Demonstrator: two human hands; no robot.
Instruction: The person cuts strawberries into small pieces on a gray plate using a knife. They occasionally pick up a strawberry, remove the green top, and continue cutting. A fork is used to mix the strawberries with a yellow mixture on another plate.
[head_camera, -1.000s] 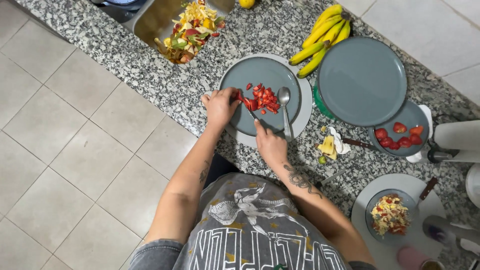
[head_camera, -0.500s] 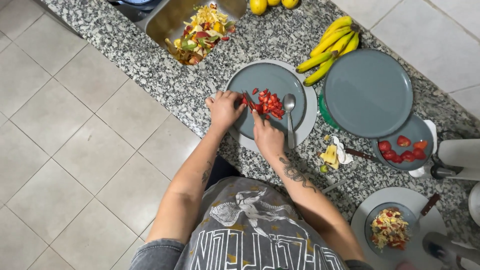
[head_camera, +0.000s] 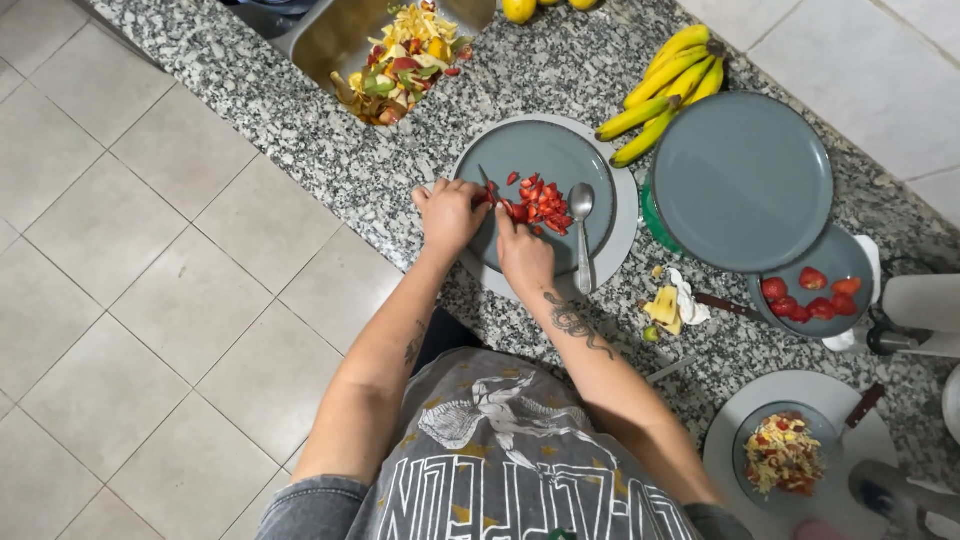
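Head view: left hand (head_camera: 450, 213) fingertips pinch a strawberry piece (head_camera: 483, 197) on the grey plate (head_camera: 545, 160). Right hand (head_camera: 523, 255) fingers closed on a knife (head_camera: 489, 185), blade just beside left fingertips. Fruit judged soft, wet, slippery; hold lightly by the uncut end.

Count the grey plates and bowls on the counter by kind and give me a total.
Grey plates: 2, one with chopped strawberries, one empty plate
Grey bowls: 2, whole strawberries bowl, mixed fruit bowl
Total: 4

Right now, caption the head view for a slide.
Both hands cutting strawberries on a grey plate, granite counter.
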